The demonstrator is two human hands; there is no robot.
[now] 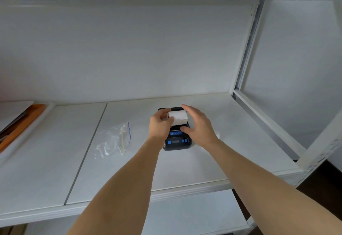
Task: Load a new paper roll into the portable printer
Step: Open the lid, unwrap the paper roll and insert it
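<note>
A small black portable printer [177,141] with blue buttons lies on the white shelf board [185,168], its lid raised at the back. A white paper roll [178,117] hovers right over the printer's open paper bay. My left hand [160,125] grips the roll from its left side, thumb on the front. My right hand [199,125] is spread to the right of the roll, fingers apart, thumb near the printer's front panel; I cannot tell whether it touches the roll.
An empty clear zip bag [112,139] lies on the shelf left of the printer. A white tray with orange and grey items [20,123] sits at the far left. A white metal upright [248,49] and rail [268,122] bound the shelf on the right.
</note>
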